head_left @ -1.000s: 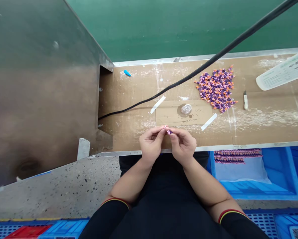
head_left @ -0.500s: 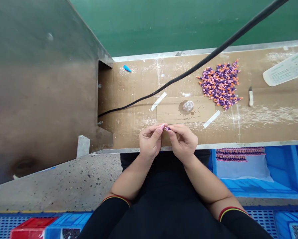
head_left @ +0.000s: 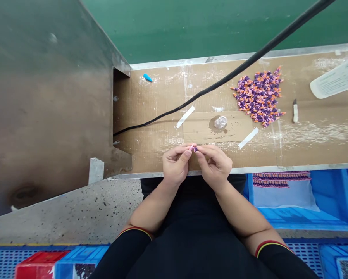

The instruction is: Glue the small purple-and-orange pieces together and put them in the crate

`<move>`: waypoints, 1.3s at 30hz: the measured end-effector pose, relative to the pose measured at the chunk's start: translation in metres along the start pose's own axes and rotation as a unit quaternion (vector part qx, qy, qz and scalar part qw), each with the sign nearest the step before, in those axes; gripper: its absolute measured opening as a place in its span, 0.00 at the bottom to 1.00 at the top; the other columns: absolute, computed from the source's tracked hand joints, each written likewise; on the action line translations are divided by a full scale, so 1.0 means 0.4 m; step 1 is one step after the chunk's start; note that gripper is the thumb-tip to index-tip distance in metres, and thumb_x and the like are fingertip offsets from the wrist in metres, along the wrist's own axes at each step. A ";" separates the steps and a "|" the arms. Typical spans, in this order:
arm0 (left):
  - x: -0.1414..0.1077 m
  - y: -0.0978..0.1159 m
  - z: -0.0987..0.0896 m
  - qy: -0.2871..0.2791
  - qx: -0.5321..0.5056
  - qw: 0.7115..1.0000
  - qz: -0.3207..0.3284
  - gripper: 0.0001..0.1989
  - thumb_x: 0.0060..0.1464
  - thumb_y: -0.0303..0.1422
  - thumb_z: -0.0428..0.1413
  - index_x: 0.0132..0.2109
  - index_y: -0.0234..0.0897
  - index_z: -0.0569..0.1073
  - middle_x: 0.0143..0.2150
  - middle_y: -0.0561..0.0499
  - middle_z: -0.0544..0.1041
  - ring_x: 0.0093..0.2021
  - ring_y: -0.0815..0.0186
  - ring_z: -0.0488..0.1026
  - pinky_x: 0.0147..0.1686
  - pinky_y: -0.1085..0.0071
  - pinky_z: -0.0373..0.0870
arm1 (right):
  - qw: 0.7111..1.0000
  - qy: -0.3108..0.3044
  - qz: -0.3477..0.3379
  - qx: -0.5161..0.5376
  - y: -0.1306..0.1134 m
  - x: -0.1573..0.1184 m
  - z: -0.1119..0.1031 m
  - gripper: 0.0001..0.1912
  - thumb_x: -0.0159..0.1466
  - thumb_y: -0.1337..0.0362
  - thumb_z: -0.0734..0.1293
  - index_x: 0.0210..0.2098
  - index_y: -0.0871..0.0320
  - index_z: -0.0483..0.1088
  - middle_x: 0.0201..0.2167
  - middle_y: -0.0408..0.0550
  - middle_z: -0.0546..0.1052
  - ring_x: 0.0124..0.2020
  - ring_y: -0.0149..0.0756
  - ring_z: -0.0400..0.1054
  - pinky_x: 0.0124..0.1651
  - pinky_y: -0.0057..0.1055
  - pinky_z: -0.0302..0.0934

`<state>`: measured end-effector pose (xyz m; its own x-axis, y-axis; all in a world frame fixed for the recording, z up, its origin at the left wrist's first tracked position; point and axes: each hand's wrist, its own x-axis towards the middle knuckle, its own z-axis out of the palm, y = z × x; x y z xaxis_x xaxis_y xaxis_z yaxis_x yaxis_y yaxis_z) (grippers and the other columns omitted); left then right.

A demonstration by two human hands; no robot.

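Near the table's front edge, my left hand and my right hand meet at their fingertips. Between them is a small pink and purple piece, pinched from both sides and partly covered by the fingers. Beyond the hands a small clear cup stands in a wet patch on the taped cardboard. A heap of similar purple, pink and orange pieces lies to the back right.
A black cable crosses over the table. A metal housing fills the left. Rightward are a small knife and a translucent container. A blue cap lies at the back. A blue crate holds rows of pieces.
The camera view has shifted slightly. Both hands stay at the same place, pinching the small piece, whose visible part looks slightly turned between the fingertips.
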<state>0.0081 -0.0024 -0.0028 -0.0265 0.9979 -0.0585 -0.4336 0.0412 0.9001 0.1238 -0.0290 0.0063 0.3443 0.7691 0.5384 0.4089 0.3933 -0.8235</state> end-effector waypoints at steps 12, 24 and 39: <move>-0.010 -0.018 -0.007 -0.030 0.079 0.990 0.117 0.03 0.63 0.34 0.70 0.43 0.48 0.88 0.45 0.48 0.88 0.47 0.65 0.87 0.52 0.69 0.85 | 0.999 0.006 -0.031 -0.032 -0.003 -0.002 -0.005 0.08 0.71 0.71 0.74 0.46 0.51 0.79 0.38 0.47 0.86 0.37 0.36 0.83 0.33 0.30 0.80; -0.018 -0.003 -0.010 -0.070 0.204 0.947 0.236 0.11 0.67 0.26 0.64 0.51 0.46 0.86 0.49 0.48 0.87 0.50 0.62 0.86 0.54 0.61 0.85 | 0.999 0.013 -0.014 -0.026 0.003 -0.009 -0.010 0.09 0.70 0.71 0.74 0.47 0.51 0.80 0.39 0.47 0.86 0.36 0.37 0.83 0.36 0.33 0.81; -0.015 0.003 -0.028 -0.143 0.228 0.927 0.260 0.20 0.71 0.26 0.56 0.63 0.49 0.82 0.58 0.46 0.85 0.58 0.56 0.85 0.60 0.54 0.82 | 1.000 0.008 0.000 -0.015 0.007 0.001 -0.022 0.07 0.71 0.69 0.73 0.46 0.52 0.80 0.38 0.48 0.86 0.37 0.38 0.83 0.38 0.35 0.83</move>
<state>-0.0023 -0.0087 -0.0061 0.1439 0.8581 0.4930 -0.0013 -0.4980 0.8672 0.1324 -0.0319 0.0059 0.3581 0.7602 0.5421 0.4340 0.3785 -0.8175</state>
